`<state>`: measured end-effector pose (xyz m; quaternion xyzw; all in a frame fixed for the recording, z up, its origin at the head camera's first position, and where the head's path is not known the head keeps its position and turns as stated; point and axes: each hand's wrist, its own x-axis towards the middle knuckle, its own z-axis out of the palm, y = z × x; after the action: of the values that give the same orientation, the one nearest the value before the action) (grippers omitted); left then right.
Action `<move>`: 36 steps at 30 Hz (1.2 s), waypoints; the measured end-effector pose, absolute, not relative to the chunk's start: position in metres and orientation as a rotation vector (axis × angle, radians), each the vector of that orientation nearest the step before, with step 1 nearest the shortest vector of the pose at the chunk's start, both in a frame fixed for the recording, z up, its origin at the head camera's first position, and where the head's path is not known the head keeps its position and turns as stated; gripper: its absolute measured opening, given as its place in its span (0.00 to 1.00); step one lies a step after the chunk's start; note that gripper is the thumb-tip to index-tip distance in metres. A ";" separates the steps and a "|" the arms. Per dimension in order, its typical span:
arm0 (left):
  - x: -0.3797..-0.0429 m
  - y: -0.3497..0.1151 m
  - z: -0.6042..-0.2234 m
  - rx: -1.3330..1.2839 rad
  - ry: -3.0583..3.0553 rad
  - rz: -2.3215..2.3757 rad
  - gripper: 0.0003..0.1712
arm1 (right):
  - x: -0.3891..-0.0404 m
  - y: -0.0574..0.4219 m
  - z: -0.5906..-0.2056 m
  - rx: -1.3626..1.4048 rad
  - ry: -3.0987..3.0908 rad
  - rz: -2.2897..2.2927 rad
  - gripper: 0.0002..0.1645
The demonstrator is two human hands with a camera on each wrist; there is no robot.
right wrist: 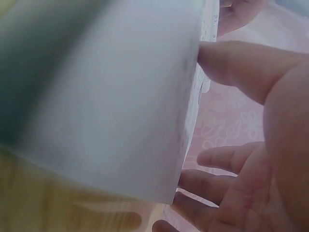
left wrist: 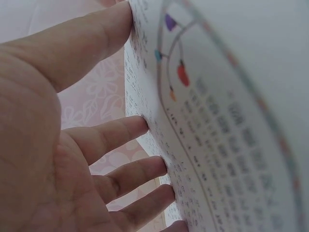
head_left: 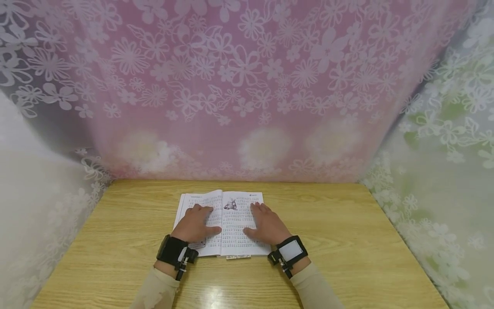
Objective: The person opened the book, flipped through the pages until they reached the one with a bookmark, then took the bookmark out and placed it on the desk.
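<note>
Beige sleeves [head_left: 314, 286] lie behind your grip. Left hand [head_left: 194, 224] and right hand [head_left: 270, 225], clasping nothing, rest on the open book [head_left: 240, 237], flanking its gutter [head_left: 221, 219]; press evenly to flatten it.

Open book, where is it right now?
In the head view, the open book lies on the wooden table, slightly left of middle, beneath both hands.

A person's left hand [head_left: 194, 224] and right hand [head_left: 269, 225] were held palms down, fingers apart, thumbs pointing toward each other.
</note>
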<state>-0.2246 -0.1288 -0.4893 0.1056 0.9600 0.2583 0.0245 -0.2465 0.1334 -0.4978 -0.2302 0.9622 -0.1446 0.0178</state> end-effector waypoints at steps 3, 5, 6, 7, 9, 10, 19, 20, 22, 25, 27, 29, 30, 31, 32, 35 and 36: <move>-0.224 -0.129 -0.490 0.325 2.965 0.799 0.44 | -0.246 0.134 -0.501 -0.699 2.987 -0.450 0.54; -0.224 -0.129 -0.492 0.322 2.966 0.791 0.44 | -0.245 0.134 -0.502 -0.689 2.982 -0.459 0.55; -0.224 -0.129 -0.493 0.320 2.968 0.783 0.44 | -0.245 0.135 -0.502 -0.690 2.979 -0.465 0.55; -0.224 -0.129 -0.494 0.319 2.970 0.779 0.44 | -0.244 0.135 -0.502 -0.682 2.973 -0.469 0.55; -0.224 -0.129 -0.495 0.315 2.974 0.772 0.45 | -0.243 0.134 -0.502 -0.667 2.961 -0.480 0.56; -0.225 -0.129 -0.496 0.311 2.973 0.768 0.45 | -0.243 0.134 -0.501 -0.664 2.957 -0.491 0.56; -0.224 -0.129 -0.495 0.319 2.963 0.781 0.44 | -0.235 0.130 -0.497 -0.651 3.001 -0.481 0.51; -0.224 -0.129 -0.495 0.323 2.961 0.775 0.44 | -0.233 0.129 -0.495 -0.667 3.004 -0.479 0.50; -0.224 -0.129 -0.495 0.335 2.958 0.770 0.44 | -0.230 0.128 -0.493 -0.713 3.010 -0.459 0.47; -0.224 -0.129 -0.495 0.332 2.965 0.771 0.45 | -0.228 0.126 -0.490 -0.785 3.011 -0.439 0.42; -0.225 -0.129 -0.494 0.326 2.973 0.775 0.45 | -0.228 0.126 -0.488 -0.804 3.009 -0.438 0.38; -0.225 -0.129 -0.494 0.318 2.978 0.777 0.45 | -0.227 0.128 -0.487 -0.785 2.977 -0.486 0.30; -0.225 -0.129 -0.494 0.316 2.979 0.774 0.45 | -0.227 0.129 -0.487 -0.762 2.953 -0.516 0.25; -0.225 -0.130 -0.494 0.317 2.981 0.772 0.45 | -0.227 0.130 -0.486 -0.739 2.929 -0.545 0.21; -0.226 -0.130 -0.494 0.317 2.977 0.775 0.45 | -0.226 0.131 -0.485 -0.706 2.901 -0.575 0.18; -0.225 -0.130 -0.492 0.312 2.966 0.775 0.45 | -0.223 0.135 -0.482 -0.629 2.803 -0.707 0.20; -0.226 -0.130 -0.491 0.312 2.964 0.778 0.45 | -0.222 0.136 -0.481 -0.617 2.771 -0.755 0.23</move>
<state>-0.2257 -0.1298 -0.4911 0.1013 0.9618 0.2524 0.0309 -0.2224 0.1364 -0.4815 -0.2090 0.9384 -0.2556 0.1016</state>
